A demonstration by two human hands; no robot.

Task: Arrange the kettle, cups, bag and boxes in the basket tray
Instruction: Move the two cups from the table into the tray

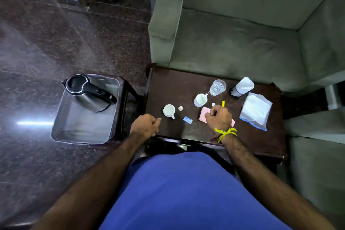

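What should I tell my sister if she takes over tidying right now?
Left hand: loosely curled at the table's near left edge, holding nothing clear.
Right hand: curled over the pink box; a yellow stick pokes out beyond it.
Done: kettle stands in the basket tray on the left stool.
Left: two white cups, the plastic bag, the pink box and the small blue box, all on the table.
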